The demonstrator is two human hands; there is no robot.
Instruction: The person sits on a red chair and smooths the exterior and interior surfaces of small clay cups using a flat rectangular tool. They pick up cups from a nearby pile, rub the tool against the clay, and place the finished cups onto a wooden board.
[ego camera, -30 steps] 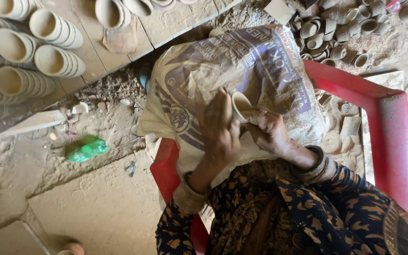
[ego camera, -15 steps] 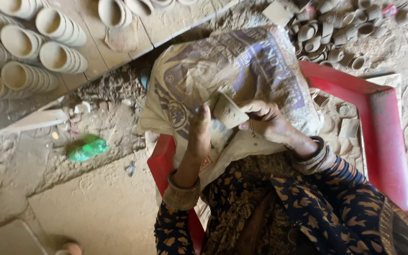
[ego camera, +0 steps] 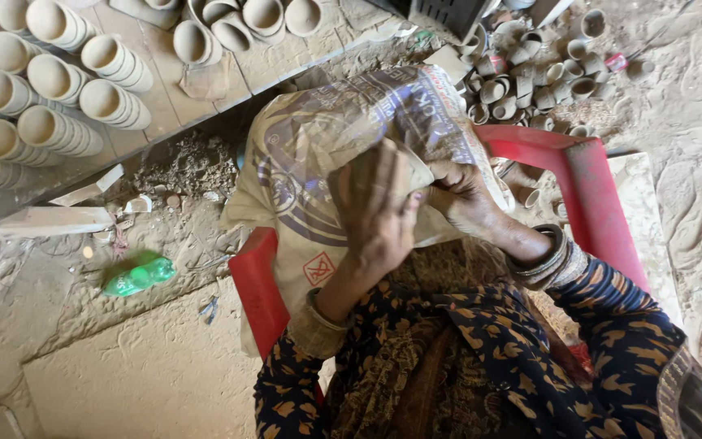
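Left hand (ego camera: 375,207) and right hand (ego camera: 461,195) both clasp 1 clay cup (ego camera: 416,175) over a tan printed sack (ego camera: 327,146)

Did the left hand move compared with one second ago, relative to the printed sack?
Yes. The left hand has shifted to the right across the printed sack and now covers the clay cup, close to the right hand.

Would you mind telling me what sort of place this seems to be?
Probably an open-air pottery workshop: stacked clay cups lie in rows on paving, broken cups are heaped on dusty ground, and both hands work a small clay piece.
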